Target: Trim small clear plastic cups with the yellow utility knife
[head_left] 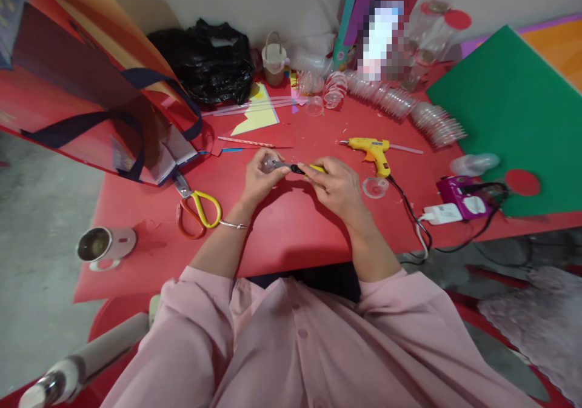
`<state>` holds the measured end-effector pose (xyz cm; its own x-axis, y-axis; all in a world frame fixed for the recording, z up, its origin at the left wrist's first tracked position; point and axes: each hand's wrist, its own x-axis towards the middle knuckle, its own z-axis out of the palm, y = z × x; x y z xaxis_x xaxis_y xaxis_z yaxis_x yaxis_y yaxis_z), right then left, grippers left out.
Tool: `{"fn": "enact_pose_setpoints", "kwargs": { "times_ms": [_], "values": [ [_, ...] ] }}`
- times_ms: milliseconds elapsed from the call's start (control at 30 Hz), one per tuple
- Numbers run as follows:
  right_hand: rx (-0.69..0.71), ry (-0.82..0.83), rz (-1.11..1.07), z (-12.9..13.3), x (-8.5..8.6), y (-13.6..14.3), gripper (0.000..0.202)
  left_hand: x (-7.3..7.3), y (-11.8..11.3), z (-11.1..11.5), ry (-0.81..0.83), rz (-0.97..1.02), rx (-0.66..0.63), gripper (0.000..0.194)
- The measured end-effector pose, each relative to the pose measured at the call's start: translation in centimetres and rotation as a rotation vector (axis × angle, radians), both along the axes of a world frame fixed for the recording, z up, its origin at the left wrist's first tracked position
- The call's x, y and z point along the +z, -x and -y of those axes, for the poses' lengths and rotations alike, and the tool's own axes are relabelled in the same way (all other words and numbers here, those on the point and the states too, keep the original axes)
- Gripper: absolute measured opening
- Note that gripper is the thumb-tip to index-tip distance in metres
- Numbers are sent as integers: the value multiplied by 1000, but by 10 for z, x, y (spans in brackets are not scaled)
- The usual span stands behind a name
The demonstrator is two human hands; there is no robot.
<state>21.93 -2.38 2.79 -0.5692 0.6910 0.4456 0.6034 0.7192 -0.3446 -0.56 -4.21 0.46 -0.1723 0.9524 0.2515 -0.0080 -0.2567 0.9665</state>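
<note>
Above the red table [291,232], both hands meet near its middle. My left hand [260,180] is closed around a small clear plastic piece [269,164], probably a cup or lid, mostly hidden by the fingers. My right hand [334,187] grips a slim tool [297,169] with a grey blade-like front, a black middle and a yellow end; its exact kind is unclear. The tool's grey front reaches to the clear piece, and my left thumb lies along it. Right of my hands lies a yellow hot glue gun [375,151] with a glue stick in its back.
Scissors [200,211] and a mug [107,244] are at the left, below a large paper bag [104,93]. Stacked clear cups [386,96] line the back. A purple power strip [468,199], cords and a green board [509,117] occupy the right.
</note>
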Motion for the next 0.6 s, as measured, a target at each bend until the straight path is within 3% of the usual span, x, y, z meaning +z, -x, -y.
{"fn": "enact_pose_setpoints", "kwargs": {
  "times_ms": [600],
  "values": [
    [10, -17, 1, -2, 1, -1, 36, -1, -1, 0, 17, 15, -15, 45]
  ]
}}
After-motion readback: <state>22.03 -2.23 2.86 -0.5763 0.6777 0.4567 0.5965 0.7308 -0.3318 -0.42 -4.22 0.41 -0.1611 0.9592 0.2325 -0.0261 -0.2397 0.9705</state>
